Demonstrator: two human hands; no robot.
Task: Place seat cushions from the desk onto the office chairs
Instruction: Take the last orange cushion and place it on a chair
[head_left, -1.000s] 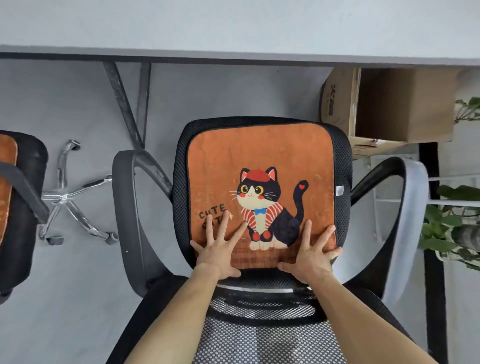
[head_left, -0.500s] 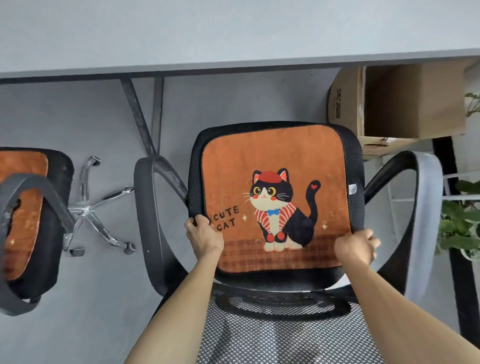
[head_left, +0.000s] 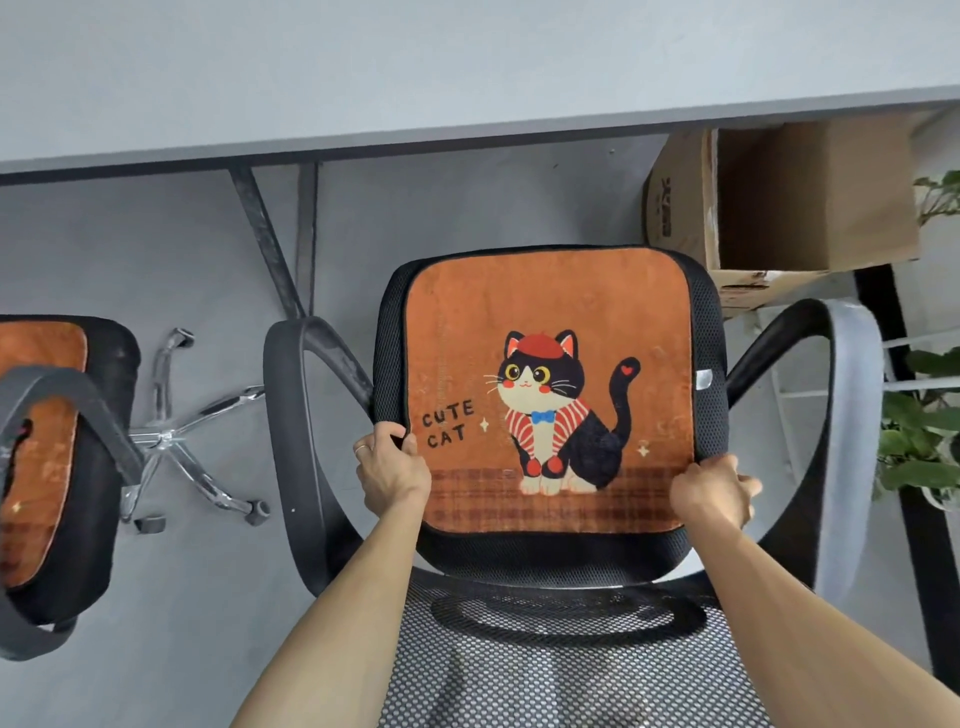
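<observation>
A grey desk spans the top of the view, its dark metal legs slanting down to the grey floor. Below it, in the middle, stands a black mesh office chair with curved armrests on both sides, seen from behind and above its mesh backrest. A second office chair sits at the left edge, already carrying an orange cushion, with a chrome star base showing on the floor between the two chairs. A brown cardboard box sits under the desk at upper right, and a green potted plant stands at the right edge.

The orange cat seat cushion, printed with a black cat in a red beret and the words "CUTE CAT", lies flat on the middle chair's seat, inside the black mesh border.

The left hand is clenched around the seat's left edge, thumb over the cushion's corner, a ring on one finger. The right hand is curled over the cushion's right edge near its lower corner, gripping it.
</observation>
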